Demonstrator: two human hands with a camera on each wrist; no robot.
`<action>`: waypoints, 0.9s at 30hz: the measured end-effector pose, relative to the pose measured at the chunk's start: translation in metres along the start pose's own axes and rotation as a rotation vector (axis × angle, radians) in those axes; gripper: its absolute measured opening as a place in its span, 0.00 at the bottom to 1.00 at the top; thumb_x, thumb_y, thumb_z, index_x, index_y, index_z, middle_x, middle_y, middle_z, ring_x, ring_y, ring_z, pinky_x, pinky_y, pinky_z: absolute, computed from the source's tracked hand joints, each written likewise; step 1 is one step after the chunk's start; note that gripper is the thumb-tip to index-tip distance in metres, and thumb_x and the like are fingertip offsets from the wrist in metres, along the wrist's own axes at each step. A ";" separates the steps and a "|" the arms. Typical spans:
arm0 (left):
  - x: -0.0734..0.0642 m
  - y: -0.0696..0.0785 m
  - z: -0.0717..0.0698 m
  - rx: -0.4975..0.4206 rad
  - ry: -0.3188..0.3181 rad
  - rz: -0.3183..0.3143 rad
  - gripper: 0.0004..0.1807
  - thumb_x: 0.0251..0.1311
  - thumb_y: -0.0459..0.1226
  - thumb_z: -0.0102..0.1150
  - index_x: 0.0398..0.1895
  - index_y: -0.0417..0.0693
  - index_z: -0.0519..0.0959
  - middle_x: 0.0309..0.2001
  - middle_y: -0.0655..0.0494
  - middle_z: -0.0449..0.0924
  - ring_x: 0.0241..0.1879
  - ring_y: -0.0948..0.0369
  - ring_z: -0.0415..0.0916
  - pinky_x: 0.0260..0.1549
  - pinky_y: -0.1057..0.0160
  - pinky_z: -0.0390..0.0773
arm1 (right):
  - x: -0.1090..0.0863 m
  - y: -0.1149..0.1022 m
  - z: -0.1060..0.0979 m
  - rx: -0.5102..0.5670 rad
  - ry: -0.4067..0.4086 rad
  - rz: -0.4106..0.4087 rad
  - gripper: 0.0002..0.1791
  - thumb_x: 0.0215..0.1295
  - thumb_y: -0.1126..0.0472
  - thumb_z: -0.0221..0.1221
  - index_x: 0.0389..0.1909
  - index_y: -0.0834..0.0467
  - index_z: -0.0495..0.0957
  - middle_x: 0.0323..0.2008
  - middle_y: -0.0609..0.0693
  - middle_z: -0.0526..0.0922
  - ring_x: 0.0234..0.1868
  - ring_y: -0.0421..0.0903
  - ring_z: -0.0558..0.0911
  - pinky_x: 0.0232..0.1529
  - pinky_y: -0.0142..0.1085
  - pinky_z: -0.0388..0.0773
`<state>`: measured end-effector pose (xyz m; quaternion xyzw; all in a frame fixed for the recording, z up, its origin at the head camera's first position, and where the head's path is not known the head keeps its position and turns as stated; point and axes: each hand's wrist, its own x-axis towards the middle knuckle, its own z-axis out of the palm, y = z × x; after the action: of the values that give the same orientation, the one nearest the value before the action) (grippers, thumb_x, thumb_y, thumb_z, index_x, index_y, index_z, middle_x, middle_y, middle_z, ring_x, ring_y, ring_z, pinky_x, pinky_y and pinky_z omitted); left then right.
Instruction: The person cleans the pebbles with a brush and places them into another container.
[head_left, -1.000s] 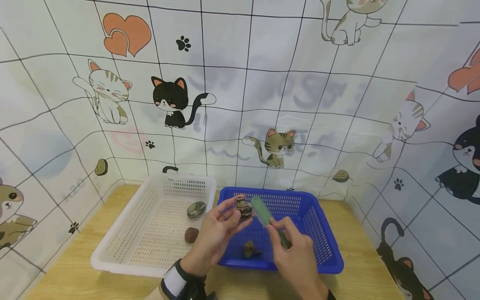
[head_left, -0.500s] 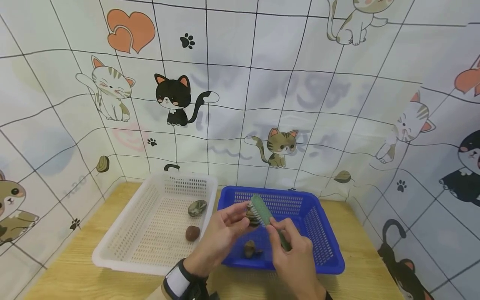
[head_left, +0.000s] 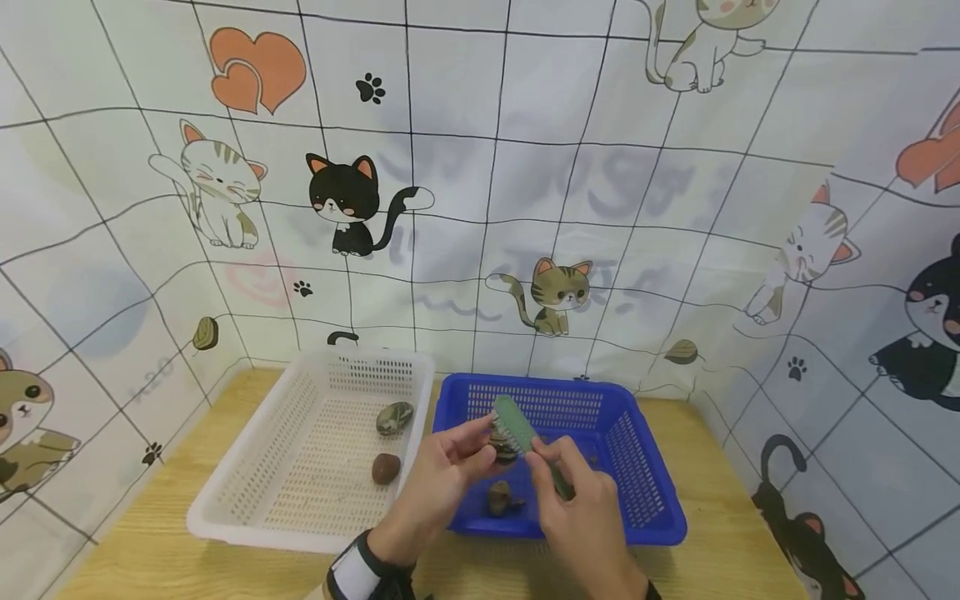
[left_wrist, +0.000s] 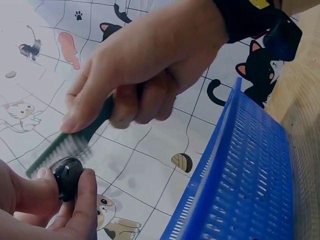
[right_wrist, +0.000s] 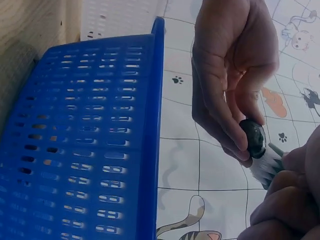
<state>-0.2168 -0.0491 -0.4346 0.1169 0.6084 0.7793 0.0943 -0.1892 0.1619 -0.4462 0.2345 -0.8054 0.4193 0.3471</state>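
Note:
Over the blue basket [head_left: 654,467], my left hand [head_left: 435,479] pinches a dark striped stone [head_left: 504,453] between thumb and fingers. My right hand [head_left: 588,508] grips the handle of a green brush [head_left: 513,421] whose pale bristles lie against the stone. In the left wrist view, the stone [left_wrist: 68,176] looks shiny and nearly black, and the bristles [left_wrist: 70,148] are blurred along its upper side. Fingertips partly cover the stone [right_wrist: 254,138] in the right wrist view. Below the hands, a brownish stone [head_left: 498,497] lies in the blue basket.
To the left stands a white basket [head_left: 300,475] holding a green mottled stone [head_left: 393,418] and a reddish-brown stone [head_left: 386,468]. Both baskets rest on a wooden table [head_left: 723,508]. A cat-print sheet [head_left: 450,192] hangs behind and at both sides.
The left hand has moved the stone right and down, under the bristles, where it was slightly apart from them before. The brush has shifted slightly to the left.

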 end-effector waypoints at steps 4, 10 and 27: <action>-0.004 0.004 -0.002 -0.060 0.029 -0.011 0.29 0.87 0.28 0.58 0.87 0.35 0.72 0.77 0.31 0.83 0.69 0.52 0.90 0.69 0.60 0.91 | -0.007 -0.007 -0.001 -0.008 -0.004 0.037 0.12 0.75 0.75 0.72 0.43 0.56 0.83 0.48 0.62 0.98 0.20 0.15 0.53 0.14 0.17 0.59; -0.005 0.007 -0.007 -0.072 0.092 -0.021 0.28 0.86 0.28 0.61 0.84 0.36 0.75 0.73 0.36 0.87 0.64 0.59 0.92 0.67 0.63 0.92 | -0.012 -0.014 0.008 -0.074 -0.007 -0.081 0.15 0.69 0.74 0.76 0.44 0.55 0.84 0.45 0.56 0.99 0.21 0.16 0.59 0.19 0.15 0.60; -0.014 0.036 -0.049 -0.014 -0.014 -0.017 0.32 0.87 0.29 0.60 0.88 0.33 0.67 0.82 0.29 0.74 0.77 0.53 0.83 0.74 0.58 0.89 | -0.007 -0.013 -0.002 0.032 -0.058 0.293 0.04 0.84 0.66 0.69 0.48 0.54 0.85 0.34 0.53 0.97 0.13 0.19 0.51 0.09 0.21 0.57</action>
<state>-0.2182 -0.1075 -0.4125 0.1165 0.6032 0.7819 0.1057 -0.1757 0.1568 -0.4438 0.1316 -0.8340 0.4713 0.2550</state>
